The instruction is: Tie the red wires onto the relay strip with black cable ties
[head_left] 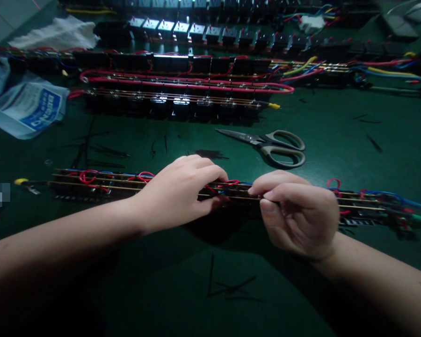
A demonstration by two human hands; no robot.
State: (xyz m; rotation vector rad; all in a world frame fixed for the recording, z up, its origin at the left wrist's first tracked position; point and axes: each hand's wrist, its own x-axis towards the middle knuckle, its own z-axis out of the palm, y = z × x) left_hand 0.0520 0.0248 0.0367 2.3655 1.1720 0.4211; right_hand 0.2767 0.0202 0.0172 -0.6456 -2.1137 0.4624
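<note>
A long dark strip (126,182) with brass rails and red and blue wires lies across the green table in front of me. My left hand (182,187) is closed over its middle, thumb on the near side and fingers on the far side. Just to the right, my right hand (298,210) is held over the strip with thumb and forefinger pinched together. Whatever lies between those fingertips is too small and dark to make out. A yellow-tipped cable end (21,181) sticks out at the strip's left end.
Grey-handled scissors (266,145) lie just beyond the strip. Thin black ties (210,153) are scattered about, with more black pieces (231,288) nearer me. Further back are another wired strip (182,100), a row of socket modules (196,32), a plastic bag (31,105) and a white cloth (58,33).
</note>
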